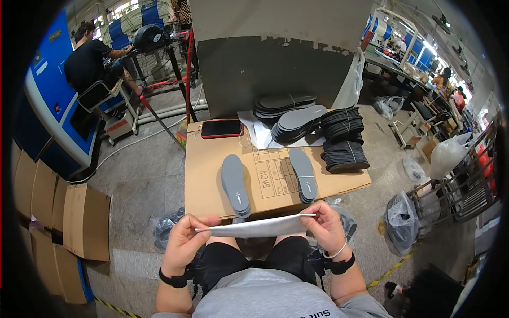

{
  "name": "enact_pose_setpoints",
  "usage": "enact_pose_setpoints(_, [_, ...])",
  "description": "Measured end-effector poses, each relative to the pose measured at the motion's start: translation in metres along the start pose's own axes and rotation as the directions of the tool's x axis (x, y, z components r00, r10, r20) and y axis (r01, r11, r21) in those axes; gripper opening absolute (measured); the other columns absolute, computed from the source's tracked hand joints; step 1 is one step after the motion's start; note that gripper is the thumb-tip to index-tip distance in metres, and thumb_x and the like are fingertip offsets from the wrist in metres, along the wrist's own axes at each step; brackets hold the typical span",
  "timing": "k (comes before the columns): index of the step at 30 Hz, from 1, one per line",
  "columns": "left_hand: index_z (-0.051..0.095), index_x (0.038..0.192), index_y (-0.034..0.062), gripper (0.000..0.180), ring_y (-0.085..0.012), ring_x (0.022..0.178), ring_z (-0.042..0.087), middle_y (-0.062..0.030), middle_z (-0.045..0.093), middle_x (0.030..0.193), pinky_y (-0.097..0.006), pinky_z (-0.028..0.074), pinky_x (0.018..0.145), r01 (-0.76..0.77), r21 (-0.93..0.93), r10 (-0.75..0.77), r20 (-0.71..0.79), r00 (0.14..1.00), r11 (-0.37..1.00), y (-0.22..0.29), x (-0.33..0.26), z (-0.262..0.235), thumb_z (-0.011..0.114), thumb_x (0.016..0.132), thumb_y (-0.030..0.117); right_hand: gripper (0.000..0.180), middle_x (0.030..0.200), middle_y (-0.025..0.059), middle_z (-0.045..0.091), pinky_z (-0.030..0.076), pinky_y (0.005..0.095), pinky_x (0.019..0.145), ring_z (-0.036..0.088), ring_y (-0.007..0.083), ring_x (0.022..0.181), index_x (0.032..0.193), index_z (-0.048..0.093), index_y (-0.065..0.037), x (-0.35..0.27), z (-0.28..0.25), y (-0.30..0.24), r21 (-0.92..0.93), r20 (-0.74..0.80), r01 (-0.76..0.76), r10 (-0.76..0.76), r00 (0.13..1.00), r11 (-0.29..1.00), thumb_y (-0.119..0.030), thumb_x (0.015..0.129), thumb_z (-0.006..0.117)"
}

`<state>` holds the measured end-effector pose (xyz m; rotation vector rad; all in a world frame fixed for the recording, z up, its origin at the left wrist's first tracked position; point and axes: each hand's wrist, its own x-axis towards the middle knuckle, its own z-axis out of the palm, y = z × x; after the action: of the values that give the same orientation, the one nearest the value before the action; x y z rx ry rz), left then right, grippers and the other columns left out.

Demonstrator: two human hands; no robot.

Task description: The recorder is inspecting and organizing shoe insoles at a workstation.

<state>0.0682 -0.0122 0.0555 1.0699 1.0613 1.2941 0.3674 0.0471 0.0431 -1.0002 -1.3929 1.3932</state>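
Observation:
Between my two hands, a thin whitish sheet-like piece (260, 227) is stretched level above my lap, seen nearly edge-on; its exact kind I cannot tell. My left hand (184, 239) pinches one end between thumb and fingers, and my right hand (324, 228) pinches the other. Just beyond, on a cardboard box (204, 180), lie a small stack of grey insoles (233, 180) on the left and another grey insole stack (302, 172), with a thin band across it, on the right.
At the box's back are a pile of grey insoles (299, 117), black bundles tied with string (344, 155), white paper (259, 133) and a red-edged phone (221, 128). Cartons (87, 222) stand left; plastic bags (400, 220) lie right. A seated person (90, 58) is far left near a fan.

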Motion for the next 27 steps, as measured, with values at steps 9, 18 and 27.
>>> enact_pose_setpoints(9, [0.047,0.088,0.0055,0.013,-0.0041,0.074,0.048,0.0009,0.053,0.082,-0.018,0.04,0.068,-0.018,-0.056,0.01,-0.125,0.992,0.998,-0.056,0.024,0.004,0.059,0.085,0.001,0.016,0.082,0.0007,0.058,0.043,0.023,0.072,0.055,0.0092,0.08,0.094,0.054,-0.003,0.012,-0.007,0.062,-0.025,-0.067,-0.127,0.125,0.99,0.992,-0.009,0.083,0.064])
enact_pose_setpoints(18, [0.048,0.09,0.0037,0.012,-0.0036,0.072,0.051,-0.0006,0.056,0.081,-0.018,0.042,0.066,0.044,0.164,-0.044,-0.005,0.999,0.985,-0.069,0.026,0.013,0.059,0.086,0.003,0.03,0.086,0.0078,0.061,0.039,0.034,0.086,0.053,0.0267,0.094,0.096,0.061,-0.006,0.046,0.045,0.033,-0.582,0.431,0.539,-0.331,0.839,0.609,-0.019,0.071,0.072])
enact_pose_setpoints(27, [0.052,0.091,0.0024,0.009,-0.0041,0.073,0.054,-0.0013,0.059,0.081,-0.018,0.044,0.065,0.199,0.027,-0.197,-0.064,0.978,0.98,-0.144,0.034,-0.001,0.059,0.085,0.002,0.027,0.086,0.0126,0.063,0.044,0.0365,0.081,0.057,0.0279,0.087,0.098,0.061,-0.004,0.078,0.05,0.094,-0.57,0.403,0.219,0.037,0.914,0.792,-0.021,0.079,0.065])
